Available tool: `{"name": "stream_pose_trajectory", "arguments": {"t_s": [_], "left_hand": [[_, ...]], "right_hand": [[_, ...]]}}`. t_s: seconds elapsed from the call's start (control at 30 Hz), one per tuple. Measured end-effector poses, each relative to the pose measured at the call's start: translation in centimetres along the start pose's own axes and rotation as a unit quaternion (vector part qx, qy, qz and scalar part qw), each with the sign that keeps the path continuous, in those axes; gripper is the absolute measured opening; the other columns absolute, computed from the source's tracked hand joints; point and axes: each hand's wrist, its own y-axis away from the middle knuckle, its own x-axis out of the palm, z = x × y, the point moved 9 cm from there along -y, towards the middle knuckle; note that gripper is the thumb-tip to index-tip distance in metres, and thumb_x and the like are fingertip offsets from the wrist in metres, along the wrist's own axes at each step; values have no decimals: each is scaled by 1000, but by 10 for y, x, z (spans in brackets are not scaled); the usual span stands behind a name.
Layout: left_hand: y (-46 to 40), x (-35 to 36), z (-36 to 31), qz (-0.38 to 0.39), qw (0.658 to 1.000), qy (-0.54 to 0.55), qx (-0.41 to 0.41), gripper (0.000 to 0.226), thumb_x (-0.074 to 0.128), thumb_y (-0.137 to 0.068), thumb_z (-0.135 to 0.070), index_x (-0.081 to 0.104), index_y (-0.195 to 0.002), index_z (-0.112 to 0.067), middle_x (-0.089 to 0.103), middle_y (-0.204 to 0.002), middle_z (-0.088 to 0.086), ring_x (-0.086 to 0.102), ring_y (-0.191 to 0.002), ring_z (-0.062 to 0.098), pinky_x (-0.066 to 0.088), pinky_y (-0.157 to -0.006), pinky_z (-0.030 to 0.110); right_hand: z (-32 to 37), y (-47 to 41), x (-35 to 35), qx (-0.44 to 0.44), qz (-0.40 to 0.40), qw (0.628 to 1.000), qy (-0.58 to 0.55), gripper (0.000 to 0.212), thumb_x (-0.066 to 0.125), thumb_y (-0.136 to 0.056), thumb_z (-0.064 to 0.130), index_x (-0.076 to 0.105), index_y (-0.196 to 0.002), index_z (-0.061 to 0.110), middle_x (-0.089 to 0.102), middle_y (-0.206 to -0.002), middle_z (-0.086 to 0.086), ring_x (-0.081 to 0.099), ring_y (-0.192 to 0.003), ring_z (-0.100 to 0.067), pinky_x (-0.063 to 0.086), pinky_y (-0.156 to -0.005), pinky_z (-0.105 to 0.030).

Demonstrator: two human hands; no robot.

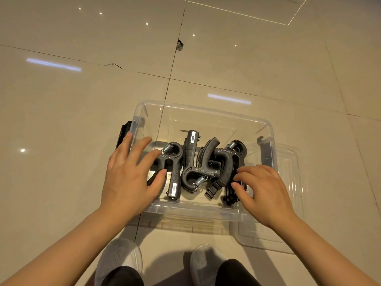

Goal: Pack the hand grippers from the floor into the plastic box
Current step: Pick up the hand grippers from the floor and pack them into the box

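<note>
Setting: indoor room, kind not determinable. Floor point(82, 100): large glossy beige tiles, dark grout lines, one chipped joint point(180, 45), hairline crack point(115, 65). Ceiling lights reflected in the tiles as strips and dots. Clear plastic box point(206, 112) stands directly on the floor; no furniture in view.

Black hand grippers point(191, 162) with steel springs lie jumbled flat inside the clear plastic box point(206, 113), toward its near wall.

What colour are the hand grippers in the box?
Black, with silver metal springs; the hand grippers show best in the head view.
</note>
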Motion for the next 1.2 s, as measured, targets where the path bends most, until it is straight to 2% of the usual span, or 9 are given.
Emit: {"name": "stream_pose_trajectory", "arguments": {"t_s": [0.2, 0.3, 0.4, 0.47, 0.53, 0.63, 0.8, 0.97, 1.2], "left_hand": [[-2, 1, -2, 24, 1000, -8, 3, 53, 45, -81, -54, 65, -112, -16, 54, -133, 6, 27, -137, 38, 36, -98, 54], [-3, 10, -4, 109, 994, -19, 16, 63, 40, -78, -63, 62, -120, -21, 48, -140, 5, 17, -141, 37, 28, -104, 59], [-1, -6, -2, 199, 980, -1, 5, 82, 24, -69, -75, 38, -140, -37, 19, -156, -1, 2, -145, 29, 3, -108, 66], [1, -47, -1, 201, 979, 19, -34, 83, 20, -68, -76, 24, -144, -42, 16, -156, -6, 18, -143, 22, 0, -110, 60], [5, -107, -11, 165, 984, 57, -33, 70, 39, -81, -68, 27, -143, -38, 37, -146, -6, 40, -131, 16, 22, -110, 49], [19, -186, -34, 111, 990, 89, -18, 57, 58, -88, -44, 35, -139, -35, 60, -121, -4, 59, -104, 13, 50, -89, 35], [54, -287, -81, 21, 997, 73, -9, 39, 59, -88, -39, 52, -125, -31, 58, -95, -14, 58, -84, 4, 51, -78, 24], [96, -359, -101, -72, 995, 70, -22, 23, 63, -88, -28, 62, -110, -23, 54, -66, -16, 54, -62, 2, 43, -67, 20], [158, -436, -38, -214, 966, 68, -125, 3, 67, -83, -34, 66, -81, -33, 61, -66, -13, 60, -68, 14, 51, -68, 32]], "right_hand": [[-1, -1, 0, -2, 4, 1000, 25, 34, 41, -84, 36, 73, -79, 27, 70, -95, 9, 64, -87, -12, 39, -89, -32], [-1, -2, 2, 10, 48, 999, 17, 33, 41, -85, 39, 73, -80, 29, 69, -95, 12, 63, -88, -12, 37, -86, -31], [6, -3, -2, 17, 121, 992, -38, 26, 47, -90, 38, 71, -99, 35, 63, -116, 12, 55, -109, -12, 31, -101, -38], [15, -4, -18, 38, 170, 978, -112, 25, 51, -93, 34, 66, -113, 35, 54, -129, 10, 49, -118, -12, 31, -107, -42], [35, -2, -44, 15, 206, 972, -110, 29, 53, -93, 32, 61, -121, 32, 53, -131, 7, 50, -115, -13, 38, -101, -40], [73, 6, -93, -17, 245, 964, -106, 33, 54, -93, 30, 58, -125, 23, 56, -127, 3, 52, -115, -16, 42, -97, -32], [140, 26, -185, -84, 249, 962, -76, 34, 57, -92, 33, 55, -124, 21, 59, -123, -1, 54, -110, -16, 41, -91, -28], [223, 53, -271, -174, 155, 966, -108, 33, 58, -91, 32, 55, -122, 22, 59, -119, 3, 56, -101, -11, 46, -87, -24], [326, 63, -330, -276, 42, 956, -85, 27, 61, -89, 34, 62, -113, 21, 65, -110, 3, 60, -97, -12, 52, -85, -32]]}}
